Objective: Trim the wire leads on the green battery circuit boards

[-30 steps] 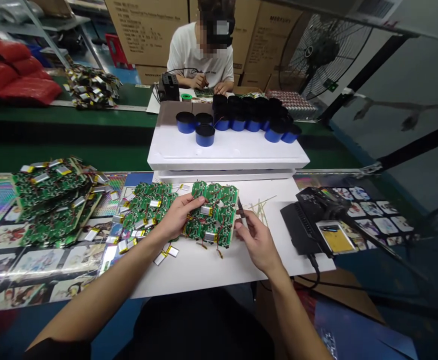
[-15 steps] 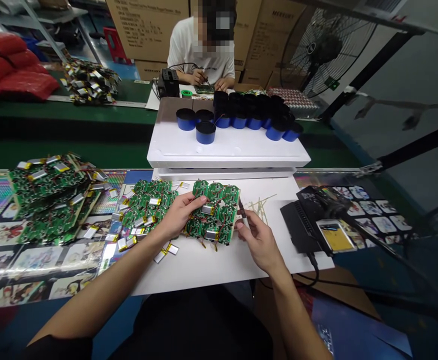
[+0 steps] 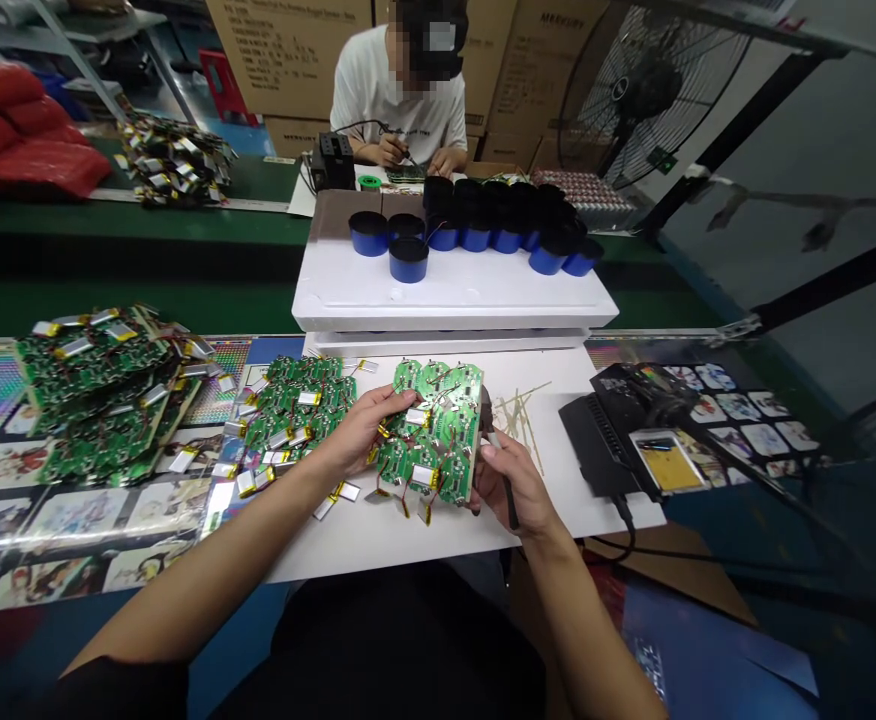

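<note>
Green circuit-board panel (image 3: pixel 438 440) lies under left fingers (image 3: pixel 387 408), against right fingers (image 3: pixel 485 478).

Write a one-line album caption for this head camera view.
The left hand presses a green circuit-board panel while the right hand steadies its edge, holding a dark-handled tool.

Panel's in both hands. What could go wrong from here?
Likely two risks. The left hand presses on the green circuit-board panel while the right hand holds its edge, so handling it could snag the pouch cells on their thin wires or pull them loose. The dark-handled tool sits close to those wires and could nick one.
</note>
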A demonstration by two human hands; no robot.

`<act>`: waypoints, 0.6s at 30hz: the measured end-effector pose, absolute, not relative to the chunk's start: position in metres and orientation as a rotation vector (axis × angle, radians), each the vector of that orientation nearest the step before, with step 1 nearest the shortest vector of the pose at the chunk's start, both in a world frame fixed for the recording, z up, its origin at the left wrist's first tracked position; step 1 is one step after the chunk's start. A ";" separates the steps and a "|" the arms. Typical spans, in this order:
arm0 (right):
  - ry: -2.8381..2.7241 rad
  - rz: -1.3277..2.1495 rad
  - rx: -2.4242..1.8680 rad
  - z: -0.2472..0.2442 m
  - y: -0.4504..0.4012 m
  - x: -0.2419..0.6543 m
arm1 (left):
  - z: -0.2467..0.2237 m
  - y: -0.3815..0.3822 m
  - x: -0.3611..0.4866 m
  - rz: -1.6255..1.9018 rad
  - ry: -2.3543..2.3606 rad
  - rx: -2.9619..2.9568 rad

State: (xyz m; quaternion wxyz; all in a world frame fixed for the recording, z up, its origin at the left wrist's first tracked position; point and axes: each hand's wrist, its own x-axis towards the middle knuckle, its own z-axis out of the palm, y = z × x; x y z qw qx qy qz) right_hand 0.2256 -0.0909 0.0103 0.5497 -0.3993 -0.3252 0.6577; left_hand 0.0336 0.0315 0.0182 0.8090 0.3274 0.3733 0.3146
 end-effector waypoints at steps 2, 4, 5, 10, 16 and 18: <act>-0.797 1.559 -0.962 0.012 -0.088 0.227 | 0.018 0.031 0.034 0.679 0.801 0.679; -0.899 1.502 -1.055 0.015 -0.086 0.232 | 0.018 0.032 0.034 0.694 0.799 0.689; -0.966 1.452 -1.116 0.017 -0.085 0.235 | 0.019 0.033 0.034 0.708 0.797 0.704; -1.205 1.216 -1.394 0.020 -0.095 0.245 | 0.019 0.035 0.035 0.768 0.807 0.782; -1.187 1.236 -1.516 0.012 -0.111 0.244 | 0.015 0.036 0.036 0.767 0.836 0.780; -1.101 1.313 -1.457 0.009 -0.112 0.242 | 0.016 0.036 0.035 0.755 0.842 0.770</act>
